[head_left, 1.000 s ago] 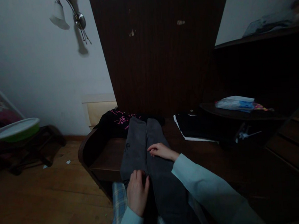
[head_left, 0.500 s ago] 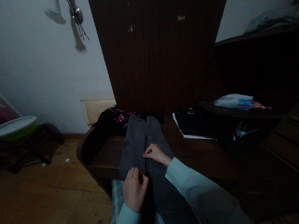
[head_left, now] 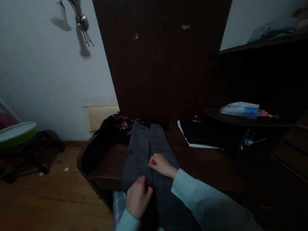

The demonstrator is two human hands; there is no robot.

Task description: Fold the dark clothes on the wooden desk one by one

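Note:
A pair of grey trousers (head_left: 140,149) lies lengthwise on a dark wooden bench (head_left: 104,166), its legs side by side and pointing away from me. My left hand (head_left: 138,201) is closed, pinching the cloth at the inner seam near the bench's front edge. My right hand (head_left: 160,164) sits a little farther along the same seam, fingers curled and pinching the grey fabric. Both arms wear light blue sleeves. A black garment with pink lettering (head_left: 119,125) lies bunched at the far end of the trousers.
A dark folded garment with a white edge (head_left: 199,135) lies to the right on the bench. A round dark shelf holds a plastic packet (head_left: 239,108). A green basin (head_left: 8,134) rests on a low stand at left. Wooden floor lies left; a dark wardrobe stands behind.
Both hands went from lying flat on the trousers to curling and pinching the cloth along the middle seam. The right hand drew slightly back toward me.

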